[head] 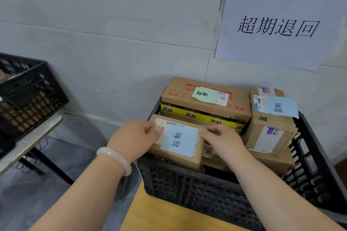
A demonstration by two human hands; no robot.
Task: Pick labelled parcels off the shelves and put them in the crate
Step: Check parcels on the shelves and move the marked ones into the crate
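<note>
In the head view, my left grip (131, 135) and right grip (221, 139) clasp the two ends of a blue-noted parcel (178, 148) at the near left of the black crate (206, 189) on the desk (159, 215). Behind it lie a green-noted carton (204, 99) and, far right, another blue-noted box (270, 124). The crate looks nearly full, so I judge this drop almost done. No shelves show, so I cannot tell what remains.

A black crate (187, 189) is being carried by a pale wooden tabletop (159, 215) set close to the tiled wall (112, 43). To the left, a second black crate (28, 99) is being supported by a worn grey table (32, 140), which is being borne on dark legs over the grey floor (78, 137).
</note>
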